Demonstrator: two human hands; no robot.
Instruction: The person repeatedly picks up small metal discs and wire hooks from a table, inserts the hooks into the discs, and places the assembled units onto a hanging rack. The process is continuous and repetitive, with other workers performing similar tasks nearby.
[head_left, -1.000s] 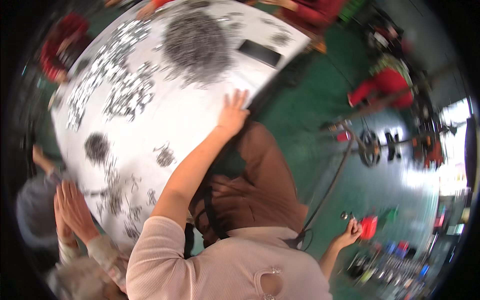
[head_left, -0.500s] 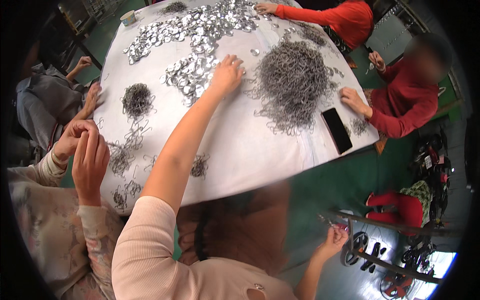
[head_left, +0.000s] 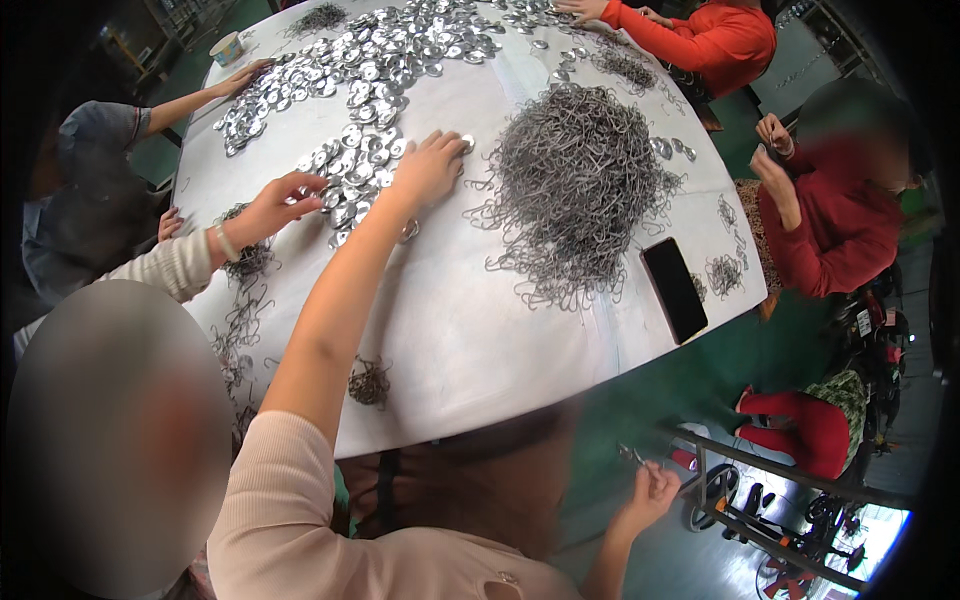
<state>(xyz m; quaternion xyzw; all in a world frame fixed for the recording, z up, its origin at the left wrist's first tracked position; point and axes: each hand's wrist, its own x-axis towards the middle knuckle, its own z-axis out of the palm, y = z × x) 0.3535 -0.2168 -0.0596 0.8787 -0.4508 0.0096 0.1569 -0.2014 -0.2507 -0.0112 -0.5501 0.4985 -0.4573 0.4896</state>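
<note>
My left hand (head_left: 428, 168) is palm down on the white-covered table, fingers stretched and a little apart. A round silver metal disc (head_left: 467, 144) lies at its fingertips. Beside the hand is a small heap of silver discs (head_left: 352, 165), where a co-worker's hand (head_left: 280, 208) touches the left edge. My right hand (head_left: 652, 490) is off the table at the lower right, its fingers pinched together. Small shiny metal pieces (head_left: 628, 455) stick out from them; their exact kind is too small to tell.
A large pile of bent wire hooks (head_left: 575, 180) covers the table's middle right, with a black phone (head_left: 674, 290) nearby. More discs (head_left: 400, 50) spread at the back. A paper cup (head_left: 227, 48) stands far left. Several co-workers sit around. A metal rail (head_left: 780, 465) is lower right.
My left hand has shifted slightly left, with a disc now showing at its fingertips. My right hand moved slightly left and down. The left neighbour's hand has reached to the discs.
</note>
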